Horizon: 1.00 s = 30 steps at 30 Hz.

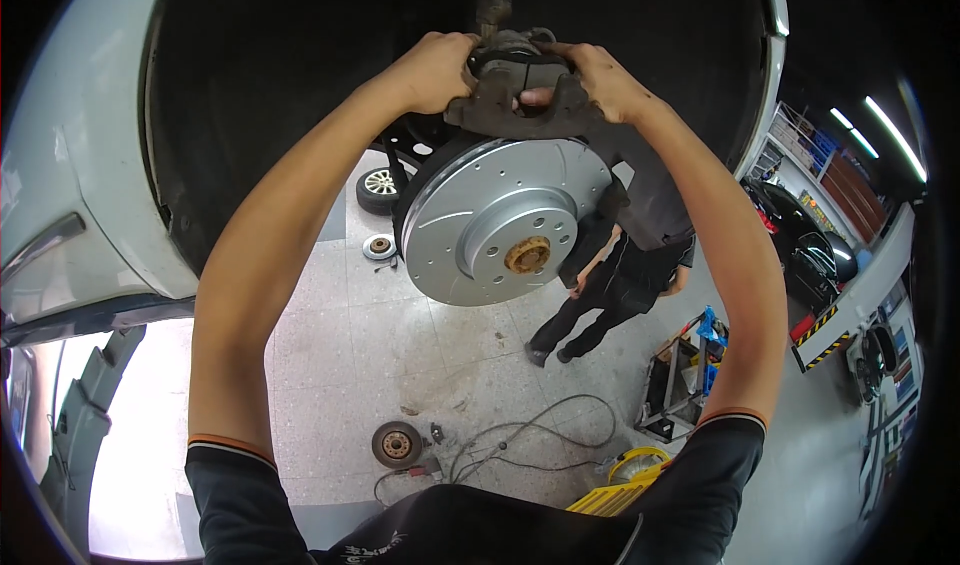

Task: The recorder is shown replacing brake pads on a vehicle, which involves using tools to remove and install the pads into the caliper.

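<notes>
Above a silver drilled and slotted brake disc [440, 220], both my hands grip a dark brake caliper [488, 111]. My left hand [436, 73] is closed round its left end. My right hand [610, 85] wraps its right end, and a fingertip shows through the opening in the middle. The caliper's lower edge sits at the disc's top rim; whether the two touch, I cannot tell. A rusty hub centre [527, 255] pokes through the disc, with bolt holes around it. Part of my fingers is hidden behind the caliper.
The raised car's white body panel [90, 165] borders the wheel arch. Another person [615, 290] stands beyond the disc. On the tiled floor lie a wheel [380, 187], an old disc [397, 445] and a looped cable [520, 427]. A tool cart [680, 375] stands right.
</notes>
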{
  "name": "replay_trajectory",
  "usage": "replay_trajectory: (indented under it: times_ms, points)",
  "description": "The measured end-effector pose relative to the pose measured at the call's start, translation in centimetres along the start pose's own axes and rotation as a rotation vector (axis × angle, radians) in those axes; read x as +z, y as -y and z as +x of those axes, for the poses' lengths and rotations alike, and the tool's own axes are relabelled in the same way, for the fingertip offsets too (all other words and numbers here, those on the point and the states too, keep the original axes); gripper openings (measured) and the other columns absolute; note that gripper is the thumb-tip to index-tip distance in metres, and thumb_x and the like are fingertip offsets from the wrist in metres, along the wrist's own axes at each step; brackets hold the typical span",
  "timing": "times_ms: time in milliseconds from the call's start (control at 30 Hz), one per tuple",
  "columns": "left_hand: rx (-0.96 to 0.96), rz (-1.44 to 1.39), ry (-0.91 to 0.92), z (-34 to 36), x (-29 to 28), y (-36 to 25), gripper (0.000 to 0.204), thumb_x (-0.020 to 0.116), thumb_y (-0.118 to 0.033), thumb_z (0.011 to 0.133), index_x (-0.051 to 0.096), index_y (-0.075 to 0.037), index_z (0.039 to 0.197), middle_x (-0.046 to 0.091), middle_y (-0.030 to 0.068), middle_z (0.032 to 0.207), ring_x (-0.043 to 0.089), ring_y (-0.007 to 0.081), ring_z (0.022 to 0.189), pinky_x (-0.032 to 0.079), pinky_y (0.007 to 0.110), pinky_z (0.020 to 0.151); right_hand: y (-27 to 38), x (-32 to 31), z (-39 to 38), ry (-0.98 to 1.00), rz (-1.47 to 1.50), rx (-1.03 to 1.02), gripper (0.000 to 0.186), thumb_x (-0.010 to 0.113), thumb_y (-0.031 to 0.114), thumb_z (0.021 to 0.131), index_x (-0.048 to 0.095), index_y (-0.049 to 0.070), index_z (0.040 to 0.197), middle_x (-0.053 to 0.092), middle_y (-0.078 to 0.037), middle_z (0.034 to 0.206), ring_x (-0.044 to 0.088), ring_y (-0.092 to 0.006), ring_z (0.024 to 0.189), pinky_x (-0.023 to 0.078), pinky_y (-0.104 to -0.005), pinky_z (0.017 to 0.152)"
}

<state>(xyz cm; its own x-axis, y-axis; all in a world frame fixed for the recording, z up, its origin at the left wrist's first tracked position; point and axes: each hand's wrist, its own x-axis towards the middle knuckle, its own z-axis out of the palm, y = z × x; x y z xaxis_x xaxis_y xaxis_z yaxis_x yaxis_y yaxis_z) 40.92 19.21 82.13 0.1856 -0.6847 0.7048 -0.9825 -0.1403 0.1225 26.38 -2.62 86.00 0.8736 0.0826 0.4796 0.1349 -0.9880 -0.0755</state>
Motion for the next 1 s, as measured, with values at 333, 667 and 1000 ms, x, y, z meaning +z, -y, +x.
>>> replay_trajectory:
  times_ms: [333,667,1000]
  points:
    - [-0.072,0.042,-0.018,-0.4,-0.1,-0.6,0.059,0.071,-0.004,0.073,0.062,0.008,0.131,0.072,0.0272,0.096,0.073,0.0386,0.096,0.058,0.042,0.085,-1.5,0.1,0.8,0.004,-0.019,-0.100,0.090,0.085,0.045,0.078,0.054,-0.009,0.142,0.070,-0.026,0.123,0.068,-0.0331,0.119,0.050,-0.0387,0.106]
    - [-0.020,0.046,-0.022,0.0,-0.6,0.0,0.047,0.075,-0.011,0.073,0.068,0.009,0.114,0.070,0.0308,0.090,0.074,0.0388,0.089,0.057,0.045,0.076,-1.3,-0.6,0.9,0.014,-0.226,-0.214,0.067,0.075,0.029,0.085,0.056,-0.008,0.138,0.067,-0.029,0.127,0.065,-0.0384,0.121,0.050,-0.0423,0.104]
    - [-0.076,0.058,-0.025,0.0,0.4,0.8,0.047,0.071,-0.010,0.072,0.065,0.010,0.113,0.070,0.0321,0.091,0.071,0.0450,0.094,0.057,0.048,0.079,3.5,-2.2,-0.1,0.068,-0.099,-0.058,0.072,0.086,0.037,0.076,0.066,-0.005,0.130,0.074,-0.026,0.110,0.073,-0.0326,0.104,0.054,-0.0406,0.091]
